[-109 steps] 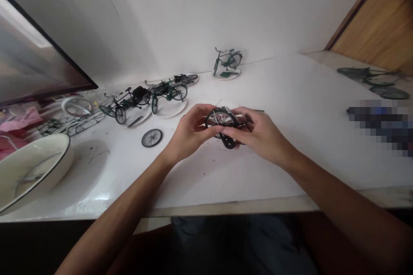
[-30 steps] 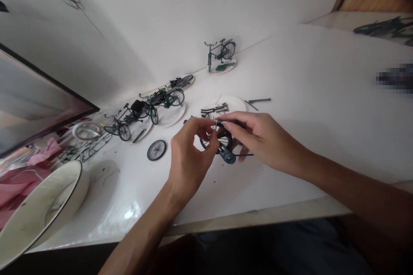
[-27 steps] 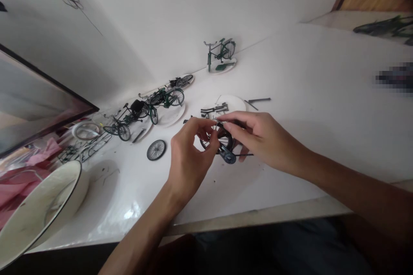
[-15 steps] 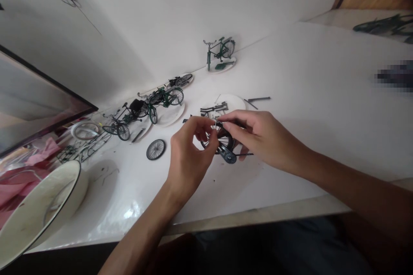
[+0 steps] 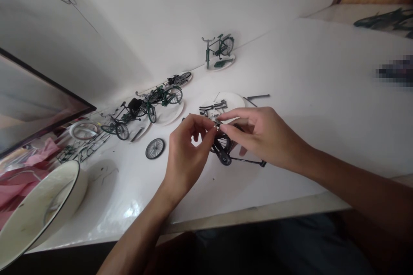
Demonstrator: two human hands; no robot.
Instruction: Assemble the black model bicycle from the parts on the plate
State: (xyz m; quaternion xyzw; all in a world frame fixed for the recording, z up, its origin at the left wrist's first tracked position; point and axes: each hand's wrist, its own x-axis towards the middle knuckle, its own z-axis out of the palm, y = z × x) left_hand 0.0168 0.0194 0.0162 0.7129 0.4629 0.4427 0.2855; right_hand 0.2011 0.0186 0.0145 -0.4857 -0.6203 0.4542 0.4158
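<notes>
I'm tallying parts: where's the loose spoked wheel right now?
In the head view, the loose spoked wheel lies on the white table, left of the left hand, between it and the dark-rimmed basin.

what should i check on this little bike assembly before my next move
1. Left hand and right hand both at the bike assembly: ok
2. Fitted wheel fully in view: not ok, fingers cover part
3. Small piece at the fingertips properly seated: cannot tell, too small
4. Loose wheel apart from both hands: ok
5. White plate holding dark parts: ok
</notes>
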